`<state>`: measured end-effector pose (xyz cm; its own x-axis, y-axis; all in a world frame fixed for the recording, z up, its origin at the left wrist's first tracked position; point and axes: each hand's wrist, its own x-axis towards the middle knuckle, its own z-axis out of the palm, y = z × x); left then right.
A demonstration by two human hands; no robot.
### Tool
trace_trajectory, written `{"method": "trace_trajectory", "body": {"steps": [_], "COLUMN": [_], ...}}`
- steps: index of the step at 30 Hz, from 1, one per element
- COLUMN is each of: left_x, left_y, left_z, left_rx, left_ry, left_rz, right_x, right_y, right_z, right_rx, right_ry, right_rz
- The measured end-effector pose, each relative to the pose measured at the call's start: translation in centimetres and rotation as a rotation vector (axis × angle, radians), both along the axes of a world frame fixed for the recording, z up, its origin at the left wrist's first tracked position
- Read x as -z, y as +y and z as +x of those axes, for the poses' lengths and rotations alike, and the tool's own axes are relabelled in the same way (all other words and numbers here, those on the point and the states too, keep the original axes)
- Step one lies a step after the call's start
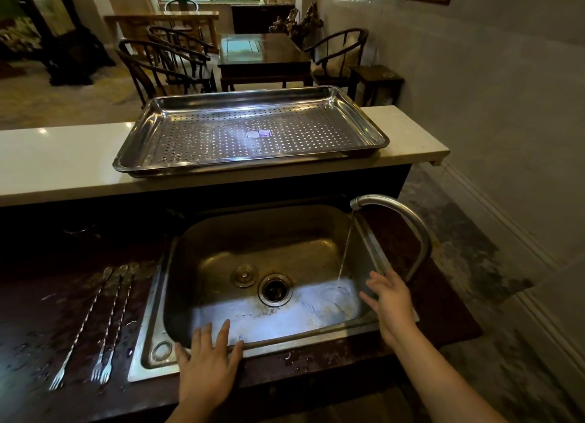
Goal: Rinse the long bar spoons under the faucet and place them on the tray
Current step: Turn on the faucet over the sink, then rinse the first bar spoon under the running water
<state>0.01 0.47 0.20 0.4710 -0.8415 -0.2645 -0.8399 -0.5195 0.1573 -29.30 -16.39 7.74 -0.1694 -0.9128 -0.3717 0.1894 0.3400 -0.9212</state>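
Head view: left hand (207,362) and right hand (391,302), fingers spread, empty; bowls of the bar spoons (110,321) blurred.

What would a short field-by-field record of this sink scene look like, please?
spoons: three spoons lie side by side on the dark counter, left of the sink
tray: tray sits on the pale ledge behind the sink, no spoons in it
faucet: faucet runs a thin stream of water into the sink
left hand: left hand, fingers straight, over the sink's front rim, holds nothing
right hand: right hand, fingers spread, beside the stream, holds nothing
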Motion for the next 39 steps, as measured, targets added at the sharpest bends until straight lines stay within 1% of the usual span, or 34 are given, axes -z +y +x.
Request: {"method": "trace_trajectory", "body": {"steps": [3, 6, 8, 10, 12, 15, 18, 22, 26, 29, 35, 39], "left_x": [-0.1, -0.6, -1.3, -1.9, -2.5, -3.3, -3.8, -4.4, -4.4, -4.2, -4.0, -4.3], "left_y": [0.1, 0.2, 0.4, 0.6, 0.9, 1.7, 2.8, 3.7, 3.5, 2.8, 2.0, 1.7], "left_z": [0.2, 0.6, 1.2, 2.1, 3.6, 6.5, 9.6, 13.5, 16.5, 17.9, 20.2, 21.4], "left_rx": [-0.001, -0.001, -0.006, -0.018, -0.065, -0.189, -0.294, -0.448, -0.516, -0.566, -0.531, -0.503], "left_ry": [0.022, 0.05, 0.052, 0.066, 0.093, 0.081, 0.019, -0.007, -0.05, -0.051, -0.022, 0.008], "left_rz": [-0.021, -0.062, -0.116, -0.203, -0.293, -0.41, -0.443, -0.412, -0.393, -0.297, -0.181, -0.152], "right_x": [1.2, 3.3, 4.4, 5.4, 6.2, 6.9, 7.4, 7.9, 8.4, 8.5, 7.9, 7.6], "right_y": [1.0, 2.0, 2.3, 2.5, 2.7, 3.2, 3.2, 2.6, 2.0, 2.3, 2.7, 2.8], "right_z": [1.4, 3.6, 5.1, 6.4, 7.7, 9.2, 10.2, 10.6, 10.4, 10.4, 10.5, 10.6], "right_rx": [-0.076, -0.238, -0.351, -0.474, -0.58, -0.674, -0.697, -0.612, -0.571, -0.574, -0.536, -0.533], "right_ry": [0.106, 0.205, 0.316, 0.467, 0.593, 0.715, 0.805, 0.796, 0.789, 0.81, 0.777, 0.802], "right_rz": [-0.053, -0.057, -0.076, -0.104, -0.132, -0.174, -0.177, -0.113, -0.065, -0.068, -0.043, -0.013]}}
